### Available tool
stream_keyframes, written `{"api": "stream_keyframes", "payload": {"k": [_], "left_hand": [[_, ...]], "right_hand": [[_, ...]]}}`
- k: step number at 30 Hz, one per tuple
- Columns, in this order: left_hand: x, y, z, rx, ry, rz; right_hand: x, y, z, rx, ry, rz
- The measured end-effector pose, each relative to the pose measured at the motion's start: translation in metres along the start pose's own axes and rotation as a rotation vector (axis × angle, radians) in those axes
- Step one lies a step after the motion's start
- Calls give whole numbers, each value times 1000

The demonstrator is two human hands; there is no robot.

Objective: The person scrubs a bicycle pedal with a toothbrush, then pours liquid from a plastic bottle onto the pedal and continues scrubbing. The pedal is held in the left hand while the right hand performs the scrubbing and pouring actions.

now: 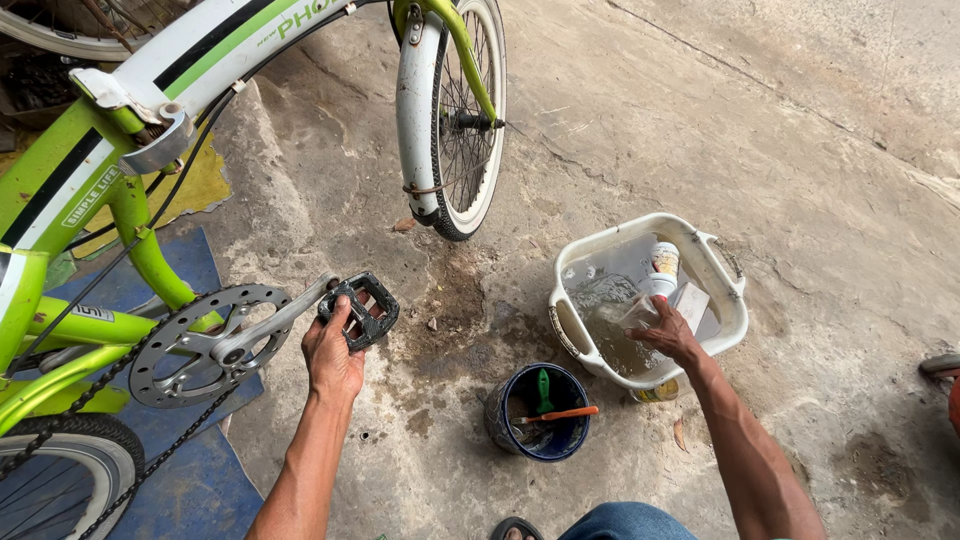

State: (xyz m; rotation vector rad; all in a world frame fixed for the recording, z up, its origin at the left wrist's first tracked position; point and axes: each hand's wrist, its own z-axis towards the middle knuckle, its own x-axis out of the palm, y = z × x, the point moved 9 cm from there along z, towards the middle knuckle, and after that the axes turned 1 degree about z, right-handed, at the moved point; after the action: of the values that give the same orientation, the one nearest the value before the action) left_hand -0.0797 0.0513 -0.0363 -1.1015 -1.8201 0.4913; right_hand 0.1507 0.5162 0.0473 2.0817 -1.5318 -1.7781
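On cracked, damp grey concrete floor [800, 150], left hand [333, 355] grips the black plastic pedal [362, 306] of a green bicycle [100, 200]; right hand [668, 335] closes around a clear wet cloth [635, 312] inside the white plastic basin [735, 320], bare floor beyond.

Head cam, daylight, soft & even; no hard shadows. Light was brightest on the pale cracked concrete floor [700, 120] upper right, dimmer toward top-left corner. Faint shadow lay under the white-rimmed front bicycle wheel [455, 110]. Weak glare on murky water in the white plastic basin [735, 300]. Focus sharp centre; wide-angle bending at edges, esp. lime-green bike frame [60, 180]. No motion blur seen.
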Motion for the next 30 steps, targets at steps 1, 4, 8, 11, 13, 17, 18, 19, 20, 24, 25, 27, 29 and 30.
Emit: {"api": "stream_keyframes", "payload": {"k": [1, 4, 8, 11, 13, 17, 18, 19, 20, 24, 25, 27, 29, 30], "left_hand": [[1, 0, 0, 6, 7, -10], [0, -1, 1, 7, 15, -21], [6, -2, 0, 4, 46, -53], [5, -2, -1, -23, 18, -63], [6, -5, -2, -6, 29, -68], [4, -1, -2, -37, 45, -49], [5, 2, -1, -47, 50, -77], [5, 4, 1, -55, 52, -107], [4, 5, 3, -57, 50, -138], [10, 7, 9, -43, 121, -236], [12, 8, 9, -49, 137, -251], [7, 12, 9, -43, 86, -200], [7, 14, 7, -28, 40, -156], [7, 14, 4, -13, 14, -137]], "right_hand": [[-2, 2, -3, -9, -24, 64], [-1, 13, -11, -61, -112, -17], [21, 18, -7, 56, -52, -274], [33, 24, -4, 79, 0, -476], [35, 31, -4, 4, -20, -325], [13, 43, -14, -276, -234, -119], [8, 38, -16, -288, -257, -25], [4, 37, -19, -304, -278, 68], [0, 37, -22, -325, -294, 163], [10, 48, -20, -334, -215, 376], [12, 59, -22, -353, -196, 275], [22, 87, -29, -407, -129, 155], [44, 120, -38, -469, -43, 114], [56, 137, -43, -504, -20, 107]]}}
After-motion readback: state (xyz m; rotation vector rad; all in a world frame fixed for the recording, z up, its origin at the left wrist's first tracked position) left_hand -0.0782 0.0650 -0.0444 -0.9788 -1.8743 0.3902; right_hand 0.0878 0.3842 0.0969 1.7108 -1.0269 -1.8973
